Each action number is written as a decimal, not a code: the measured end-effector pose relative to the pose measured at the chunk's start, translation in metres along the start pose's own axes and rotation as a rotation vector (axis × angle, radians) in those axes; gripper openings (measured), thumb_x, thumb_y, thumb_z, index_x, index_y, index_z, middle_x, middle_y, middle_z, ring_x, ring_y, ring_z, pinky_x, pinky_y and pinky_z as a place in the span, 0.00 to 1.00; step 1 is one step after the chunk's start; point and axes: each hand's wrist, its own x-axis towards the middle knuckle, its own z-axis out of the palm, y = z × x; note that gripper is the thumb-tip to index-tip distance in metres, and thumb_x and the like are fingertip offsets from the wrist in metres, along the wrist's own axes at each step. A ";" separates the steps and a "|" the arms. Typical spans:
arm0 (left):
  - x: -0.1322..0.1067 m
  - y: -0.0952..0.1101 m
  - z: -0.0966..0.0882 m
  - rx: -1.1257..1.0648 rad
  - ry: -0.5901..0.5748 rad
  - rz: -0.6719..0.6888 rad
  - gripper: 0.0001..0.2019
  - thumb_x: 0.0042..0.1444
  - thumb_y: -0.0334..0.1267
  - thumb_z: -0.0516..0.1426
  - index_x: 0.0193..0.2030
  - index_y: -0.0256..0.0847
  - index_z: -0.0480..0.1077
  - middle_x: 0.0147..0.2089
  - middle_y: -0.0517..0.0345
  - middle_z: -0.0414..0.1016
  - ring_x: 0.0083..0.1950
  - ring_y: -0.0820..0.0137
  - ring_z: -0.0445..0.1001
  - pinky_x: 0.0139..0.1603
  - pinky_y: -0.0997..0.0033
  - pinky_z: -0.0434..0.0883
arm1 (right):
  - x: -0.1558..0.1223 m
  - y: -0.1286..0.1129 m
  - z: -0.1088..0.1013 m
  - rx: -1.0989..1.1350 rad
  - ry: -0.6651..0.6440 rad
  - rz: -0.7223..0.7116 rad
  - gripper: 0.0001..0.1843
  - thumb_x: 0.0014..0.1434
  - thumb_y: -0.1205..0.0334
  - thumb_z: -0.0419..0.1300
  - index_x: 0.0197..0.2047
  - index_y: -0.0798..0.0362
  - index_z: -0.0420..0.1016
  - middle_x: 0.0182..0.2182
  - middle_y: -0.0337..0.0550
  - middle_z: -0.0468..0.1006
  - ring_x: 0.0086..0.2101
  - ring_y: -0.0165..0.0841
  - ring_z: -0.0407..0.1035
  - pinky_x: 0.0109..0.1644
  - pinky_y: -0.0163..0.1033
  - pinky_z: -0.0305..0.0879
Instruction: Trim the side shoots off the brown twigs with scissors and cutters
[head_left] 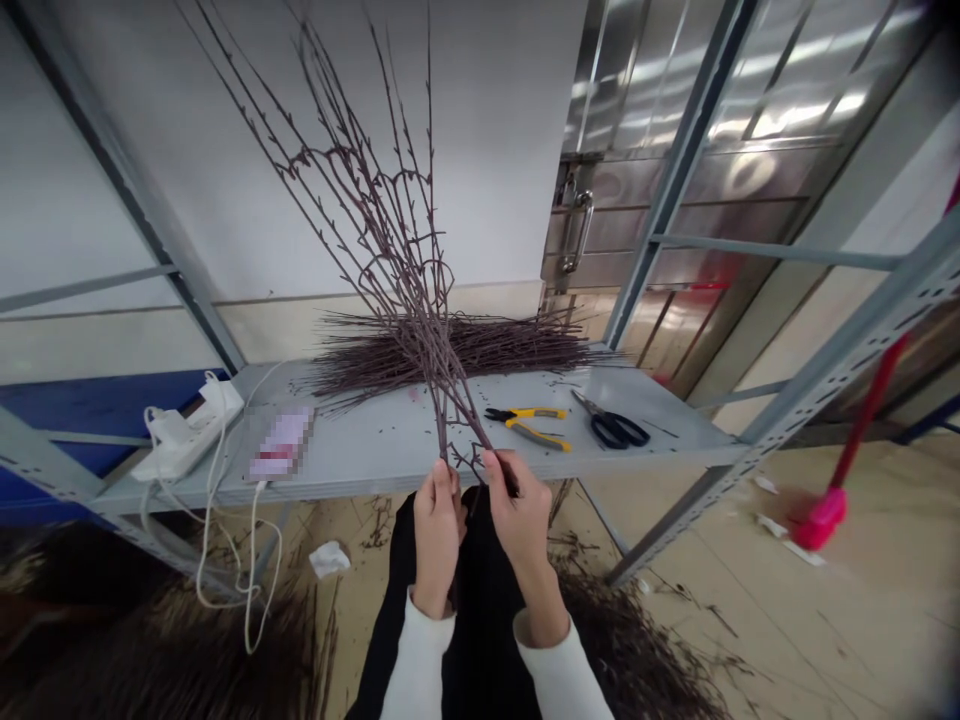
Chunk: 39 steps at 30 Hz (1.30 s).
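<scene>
My left hand [437, 525] and my right hand [521, 510] each grip the lower ends of dark brown twigs [390, 230], just in front of the shelf's front edge. The two gripped bunches cross a little above my hands and fan out upward toward the wall. Short curved cross-pieces join some of the twigs. Behind them, a thick pile of similar thin sticks [517, 345] lies across the back of the shelf. Pliers with yellow and black handles [536, 425] and black-handled scissors [611, 420] rest to the right of the twigs.
On the grey metal shelf [375, 455], a power strip [187, 430] and a phone [281, 443] with white cables lie at left. Shelf uprights [675, 170] stand on both sides. Below are heaps of twigs [637, 640] and crumpled paper [328, 560]; a red-handled broom [821, 520] stands right.
</scene>
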 end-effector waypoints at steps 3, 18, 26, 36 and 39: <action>-0.006 0.004 0.002 -0.031 -0.036 -0.005 0.28 0.45 0.68 0.53 0.21 0.43 0.54 0.15 0.74 0.47 0.13 0.82 0.43 0.11 0.81 0.42 | 0.003 -0.002 -0.005 0.026 -0.011 -0.004 0.12 0.63 0.56 0.52 0.32 0.53 0.69 0.22 0.37 0.71 0.22 0.28 0.64 0.28 0.32 0.61; -0.018 0.006 0.018 -0.130 0.004 -0.104 0.30 0.42 0.69 0.53 0.20 0.43 0.51 0.13 0.75 0.45 0.11 0.84 0.41 0.09 0.83 0.40 | 0.005 0.031 -0.010 -0.201 -0.380 0.149 0.25 0.66 0.47 0.40 0.25 0.50 0.64 0.15 0.34 0.67 0.17 0.30 0.63 0.23 0.32 0.54; -0.030 -0.004 -0.001 0.086 -0.096 -0.183 0.29 0.43 0.70 0.51 0.21 0.44 0.51 0.16 0.74 0.43 0.12 0.83 0.41 0.11 0.81 0.38 | 0.010 0.052 -0.020 -0.457 -0.135 0.015 0.25 0.65 0.46 0.42 0.29 0.52 0.70 0.19 0.42 0.73 0.19 0.32 0.63 0.24 0.35 0.42; -0.050 0.012 -0.007 0.179 -0.166 -0.361 0.32 0.36 0.74 0.50 0.22 0.44 0.54 0.13 0.74 0.45 0.12 0.84 0.40 0.11 0.81 0.36 | 0.038 0.061 -0.032 -0.490 -0.095 -0.222 0.21 0.65 0.53 0.46 0.27 0.52 0.71 0.17 0.40 0.74 0.19 0.30 0.65 0.24 0.34 0.45; -0.057 0.022 -0.005 0.097 -0.198 -0.468 0.32 0.33 0.74 0.52 0.22 0.44 0.53 0.11 0.76 0.46 0.11 0.84 0.40 0.11 0.81 0.35 | 0.040 0.056 -0.030 -0.470 -0.093 -0.235 0.20 0.64 0.54 0.46 0.27 0.51 0.71 0.17 0.39 0.72 0.19 0.30 0.65 0.25 0.33 0.47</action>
